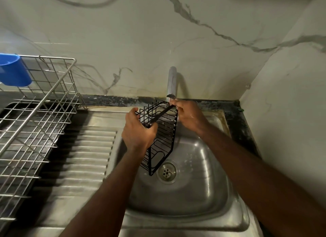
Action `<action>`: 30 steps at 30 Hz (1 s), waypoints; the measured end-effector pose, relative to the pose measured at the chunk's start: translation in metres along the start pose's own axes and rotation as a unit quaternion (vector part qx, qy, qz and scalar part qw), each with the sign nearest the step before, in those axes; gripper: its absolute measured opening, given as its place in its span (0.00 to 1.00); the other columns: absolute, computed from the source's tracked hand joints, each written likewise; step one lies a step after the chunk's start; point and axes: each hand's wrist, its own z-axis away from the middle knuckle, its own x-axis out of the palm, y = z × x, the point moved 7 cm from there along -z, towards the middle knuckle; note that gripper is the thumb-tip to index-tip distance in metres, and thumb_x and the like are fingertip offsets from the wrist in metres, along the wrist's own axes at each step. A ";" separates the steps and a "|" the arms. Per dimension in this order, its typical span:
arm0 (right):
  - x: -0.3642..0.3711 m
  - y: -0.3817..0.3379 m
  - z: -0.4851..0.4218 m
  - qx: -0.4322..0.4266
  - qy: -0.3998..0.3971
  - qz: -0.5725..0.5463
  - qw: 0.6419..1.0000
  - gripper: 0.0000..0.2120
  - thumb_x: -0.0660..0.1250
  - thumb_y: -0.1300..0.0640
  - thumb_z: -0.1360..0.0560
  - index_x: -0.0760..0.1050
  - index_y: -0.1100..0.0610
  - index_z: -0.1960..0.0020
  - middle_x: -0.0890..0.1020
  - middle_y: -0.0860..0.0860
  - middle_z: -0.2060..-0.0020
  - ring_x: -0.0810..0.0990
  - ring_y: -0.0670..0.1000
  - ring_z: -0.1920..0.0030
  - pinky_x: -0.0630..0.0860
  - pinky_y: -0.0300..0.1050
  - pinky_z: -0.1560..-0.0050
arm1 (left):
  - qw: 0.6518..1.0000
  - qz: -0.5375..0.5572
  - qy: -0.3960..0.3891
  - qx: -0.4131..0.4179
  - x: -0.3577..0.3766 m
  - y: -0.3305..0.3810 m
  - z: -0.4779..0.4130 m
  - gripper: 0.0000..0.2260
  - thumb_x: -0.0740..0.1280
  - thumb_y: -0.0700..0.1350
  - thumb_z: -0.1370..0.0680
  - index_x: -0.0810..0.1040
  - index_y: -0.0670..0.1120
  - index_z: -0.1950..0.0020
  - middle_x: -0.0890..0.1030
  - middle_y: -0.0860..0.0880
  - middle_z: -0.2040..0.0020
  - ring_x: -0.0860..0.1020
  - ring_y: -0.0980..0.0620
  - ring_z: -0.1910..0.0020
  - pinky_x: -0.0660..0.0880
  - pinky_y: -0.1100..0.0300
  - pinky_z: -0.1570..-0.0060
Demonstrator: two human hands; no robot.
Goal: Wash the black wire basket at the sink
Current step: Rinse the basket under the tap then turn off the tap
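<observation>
Basket under the spout, washing under way

The left hand point(137, 130) grips the black wire basket point(165, 129) by its side and the right hand point(189, 115) pinches its top corner, holding it tilted above the sink point(202, 166) just below the faucet point(172, 81). Water flow is unclear and no suds show, so scrubbing and rinsing likely remain.

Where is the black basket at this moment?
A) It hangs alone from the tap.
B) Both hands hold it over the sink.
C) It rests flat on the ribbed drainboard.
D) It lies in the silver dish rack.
B: the left hand and the right hand both grip the basket, which hangs tilted above the sink, below the tap.
</observation>
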 end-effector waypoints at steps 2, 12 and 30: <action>0.001 -0.003 0.004 0.001 0.002 0.004 1.000 0.20 0.57 0.70 0.21 0.73 0.59 0.33 0.75 0.53 0.33 0.73 0.47 0.33 0.61 0.28 0.37 | 1.000 -0.002 0.002 0.000 0.002 0.001 0.004 0.34 0.76 0.54 0.30 0.68 0.43 0.29 0.77 0.45 0.39 0.78 0.44 0.43 0.73 0.50 0.45; 0.010 0.009 0.014 -0.025 -0.019 0.079 0.996 0.32 0.55 0.76 0.26 0.63 0.56 0.26 0.65 0.51 0.26 0.61 0.46 0.26 0.54 0.41 0.24 | 1.000 0.017 0.024 0.000 -0.003 -0.008 0.018 0.35 0.78 0.52 0.31 0.68 0.45 0.29 0.77 0.47 0.37 0.78 0.46 0.41 0.71 0.52 0.44; 0.021 -0.025 0.017 -0.126 -0.039 0.040 0.990 0.28 0.55 0.72 0.24 0.66 0.56 0.27 0.67 0.50 0.27 0.61 0.46 0.26 0.55 0.43 0.24 | 0.994 0.087 0.068 -0.011 -0.012 -0.021 0.024 0.31 0.76 0.43 0.31 0.70 0.43 0.30 0.77 0.46 0.43 0.78 0.47 0.47 0.71 0.55 0.49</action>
